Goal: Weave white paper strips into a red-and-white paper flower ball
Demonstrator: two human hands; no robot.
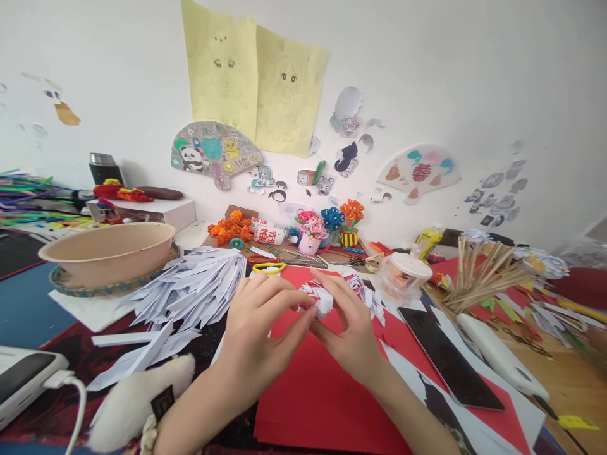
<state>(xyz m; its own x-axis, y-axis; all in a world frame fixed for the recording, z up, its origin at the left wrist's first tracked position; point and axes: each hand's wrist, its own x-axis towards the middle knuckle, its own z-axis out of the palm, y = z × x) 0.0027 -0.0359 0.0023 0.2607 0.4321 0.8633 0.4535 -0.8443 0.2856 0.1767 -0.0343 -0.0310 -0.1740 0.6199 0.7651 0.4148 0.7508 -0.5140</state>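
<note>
Between my two hands, above a stack of red paper (327, 404), is a small folded paper piece (324, 303) in white and red. My left hand (256, 328) pinches its left side with thumb and fingertips. From the other side, the thumb and fingers of my right hand (353, 335) close on it. Just behind my right hand lie more red-and-white folded papers (365, 294). A large heap of folded white paper strips (190, 284) lies left of my hands, with a few longer strips (142, 354) in front of it.
Yellow-handled scissors (269, 267) lie behind my hands. A beige basin (109, 253) stands at left, near a white plush thing (137, 404). On the right are a black phone (450, 357), a white device (502, 357), a lidded tub (403, 275) and wooden sticks (484, 272).
</note>
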